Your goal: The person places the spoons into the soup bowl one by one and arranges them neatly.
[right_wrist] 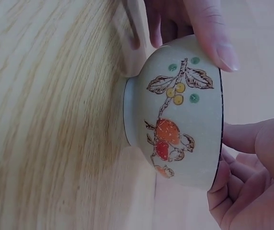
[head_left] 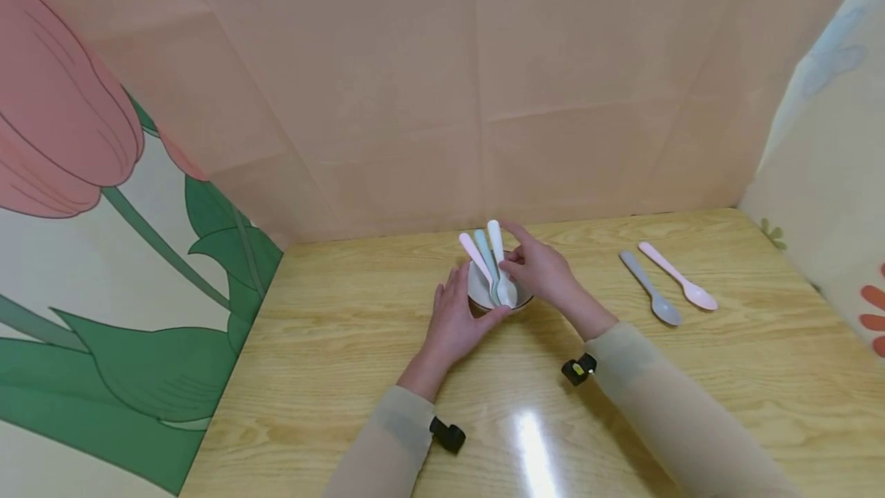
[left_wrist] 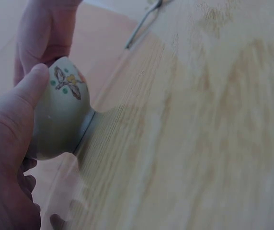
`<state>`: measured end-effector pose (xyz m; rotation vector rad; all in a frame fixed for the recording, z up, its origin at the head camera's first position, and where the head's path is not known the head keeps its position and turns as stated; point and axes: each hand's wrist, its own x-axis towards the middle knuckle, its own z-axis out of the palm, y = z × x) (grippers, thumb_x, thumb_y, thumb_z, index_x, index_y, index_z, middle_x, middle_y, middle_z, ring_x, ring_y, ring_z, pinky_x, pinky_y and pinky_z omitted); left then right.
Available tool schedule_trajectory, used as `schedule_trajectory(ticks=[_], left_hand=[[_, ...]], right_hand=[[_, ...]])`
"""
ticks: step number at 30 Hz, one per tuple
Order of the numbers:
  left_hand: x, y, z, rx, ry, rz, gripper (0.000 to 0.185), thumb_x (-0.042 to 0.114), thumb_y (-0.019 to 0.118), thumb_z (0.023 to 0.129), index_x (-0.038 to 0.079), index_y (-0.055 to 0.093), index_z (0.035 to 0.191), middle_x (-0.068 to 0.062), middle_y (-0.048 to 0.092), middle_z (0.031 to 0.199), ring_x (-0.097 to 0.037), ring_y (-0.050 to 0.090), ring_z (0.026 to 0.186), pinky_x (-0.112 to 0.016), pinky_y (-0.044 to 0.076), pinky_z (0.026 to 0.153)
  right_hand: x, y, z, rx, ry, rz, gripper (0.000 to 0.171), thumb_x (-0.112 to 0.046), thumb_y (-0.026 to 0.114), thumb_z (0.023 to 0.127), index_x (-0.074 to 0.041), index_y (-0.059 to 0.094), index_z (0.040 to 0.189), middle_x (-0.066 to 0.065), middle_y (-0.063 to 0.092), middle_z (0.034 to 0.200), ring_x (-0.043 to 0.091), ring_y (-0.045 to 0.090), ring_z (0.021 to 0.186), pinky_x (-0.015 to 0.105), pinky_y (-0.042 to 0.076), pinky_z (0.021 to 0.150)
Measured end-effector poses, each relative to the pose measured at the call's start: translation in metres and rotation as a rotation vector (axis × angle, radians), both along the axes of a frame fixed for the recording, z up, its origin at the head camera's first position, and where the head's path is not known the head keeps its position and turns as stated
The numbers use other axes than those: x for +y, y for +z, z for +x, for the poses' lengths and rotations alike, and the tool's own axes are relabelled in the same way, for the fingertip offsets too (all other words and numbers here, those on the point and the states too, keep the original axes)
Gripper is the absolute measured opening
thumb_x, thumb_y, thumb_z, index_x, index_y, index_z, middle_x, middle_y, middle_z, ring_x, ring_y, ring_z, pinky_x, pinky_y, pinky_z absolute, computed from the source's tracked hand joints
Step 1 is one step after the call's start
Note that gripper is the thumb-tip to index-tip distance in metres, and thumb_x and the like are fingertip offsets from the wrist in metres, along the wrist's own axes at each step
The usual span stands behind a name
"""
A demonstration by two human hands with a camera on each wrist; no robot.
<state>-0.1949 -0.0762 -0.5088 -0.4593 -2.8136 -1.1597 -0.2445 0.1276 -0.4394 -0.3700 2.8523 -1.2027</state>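
Three items in the bowl (right_wrist: 185, 105): pink spoon (head_left: 476, 256), pale blue spoon (head_left: 486, 254) and white spoon (head_left: 505, 283), side by side, heads down inside the bowl, handles rising past its far rim.
Bowl position: upright on its foot on the wood-grain table (head_left: 311, 313), between my two hands.
Bowl finish: cream, dark-edged rim; outer wall printed with brown leaves, yellow berries, orange-red fruit and green dots.
Left hand (head_left: 458, 325): at the left and near side of the bowl; thumb on the near wall, fingers round the left side, spread to the bowl's width and holding it.
Right hand (head_left: 546, 271): at the right rim of the bowl; fingers bent, thumb and index fingertips right beside the white spoon's handle. I cannot tell whether they grip it.
Grey spoon (head_left: 646, 283): on the table, well to the right of the bowl.
Second pink spoon (head_left: 679, 277): just beyond the grey spoon, farther right of the bowl.
Tan backdrop (head_left: 484, 98): behind the bowl.
Tulip panel (head_left: 69, 98): far left of the bowl.
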Motion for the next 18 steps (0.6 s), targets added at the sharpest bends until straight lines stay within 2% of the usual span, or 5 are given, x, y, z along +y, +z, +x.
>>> schedule_trajectory(ticks=[18], left_hand=[[-0.0006,0.0016,0.0013,-0.004,0.003,0.003,0.109,0.068,0.074,0.098,0.016,0.019,0.176,-0.008,0.029,0.180,-0.036,0.018,0.168,-0.061,0.010,0.134]], right_hand=[[-0.0049,-0.0014,-0.0041,0.019,0.010,0.105,0.078,-0.011,0.077,0.105,-0.014,0.035,0.171,0.011,0.080,0.103,0.024,0.075,0.085,0.046,0.059,0.076]])
